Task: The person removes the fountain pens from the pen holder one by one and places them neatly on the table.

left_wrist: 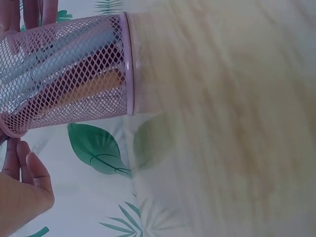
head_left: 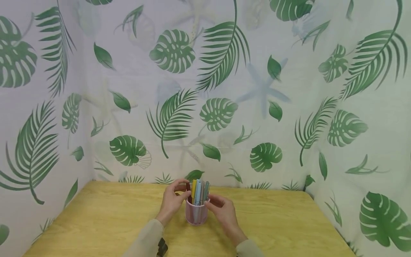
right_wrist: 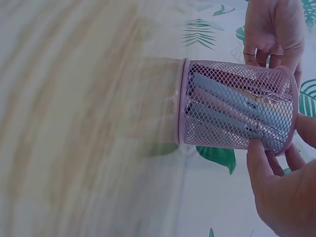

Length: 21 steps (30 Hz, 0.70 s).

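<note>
A pink mesh pen cup [head_left: 196,214] stands upright on the wooden table, holding several pens and markers. At the cup's left side, my left hand [head_left: 173,200] pinches a dark red marker [head_left: 188,192] between thumb and fingers; its lower end is inside the cup. My right hand [head_left: 224,213] holds the cup's right side by the rim, curled fingers partly behind it. Beside the dark red marker stand a yellow marker [head_left: 194,185], a light blue one [head_left: 198,191] and a grey-green one [head_left: 206,189]. Through the mesh [right_wrist: 232,108] the barrels show slanted in the right wrist view.
The wooden table [head_left: 276,221] spreads out on both sides of the cup. Behind it and at both sides hangs a white curtain [head_left: 224,150] printed with green leaves. A small dark object [head_left: 162,247] shows beside the left sleeve.
</note>
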### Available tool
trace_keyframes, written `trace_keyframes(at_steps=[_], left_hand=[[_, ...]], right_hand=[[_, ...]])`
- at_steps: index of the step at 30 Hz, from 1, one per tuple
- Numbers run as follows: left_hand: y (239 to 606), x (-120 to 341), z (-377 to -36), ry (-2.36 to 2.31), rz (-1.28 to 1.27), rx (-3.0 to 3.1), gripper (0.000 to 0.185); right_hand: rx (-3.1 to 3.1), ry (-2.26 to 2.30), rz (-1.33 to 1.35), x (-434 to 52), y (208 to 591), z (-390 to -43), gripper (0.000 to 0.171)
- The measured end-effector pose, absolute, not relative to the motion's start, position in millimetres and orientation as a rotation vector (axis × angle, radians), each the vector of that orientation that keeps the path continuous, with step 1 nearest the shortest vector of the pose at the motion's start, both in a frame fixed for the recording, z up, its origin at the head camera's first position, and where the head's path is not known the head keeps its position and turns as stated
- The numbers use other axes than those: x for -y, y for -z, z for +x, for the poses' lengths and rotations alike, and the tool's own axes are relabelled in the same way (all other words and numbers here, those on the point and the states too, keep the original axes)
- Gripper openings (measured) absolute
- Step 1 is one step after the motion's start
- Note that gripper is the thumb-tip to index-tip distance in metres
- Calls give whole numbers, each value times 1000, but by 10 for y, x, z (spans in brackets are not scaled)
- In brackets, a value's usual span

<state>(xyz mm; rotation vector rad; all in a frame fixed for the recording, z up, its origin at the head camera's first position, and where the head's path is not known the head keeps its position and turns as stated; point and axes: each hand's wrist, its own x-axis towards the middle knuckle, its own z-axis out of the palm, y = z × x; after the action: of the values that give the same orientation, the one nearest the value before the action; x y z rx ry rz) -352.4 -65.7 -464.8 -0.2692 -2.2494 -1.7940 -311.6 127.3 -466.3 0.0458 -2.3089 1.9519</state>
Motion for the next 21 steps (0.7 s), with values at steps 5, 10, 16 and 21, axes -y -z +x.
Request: trace_keyframes(at_steps=[5,10,16,21], left_hand=[[4639,689,-3557,1807,-301,2244,30],[4614,717,-3569,1807,-343,2234,27],[4529,729,-3557,1879,-406,2169,28],[4444,704,-3497,1918,-439,2130,28]], right_hand=[[2302,-1962,52,-1253,4647,-3126,36],[2314,-1957,74,-1249,4667,-3164,34],[2297,-1957,83,-1252,4688,-3180,32],[2286,-1957,85,-1253,4660,-3143,32]])
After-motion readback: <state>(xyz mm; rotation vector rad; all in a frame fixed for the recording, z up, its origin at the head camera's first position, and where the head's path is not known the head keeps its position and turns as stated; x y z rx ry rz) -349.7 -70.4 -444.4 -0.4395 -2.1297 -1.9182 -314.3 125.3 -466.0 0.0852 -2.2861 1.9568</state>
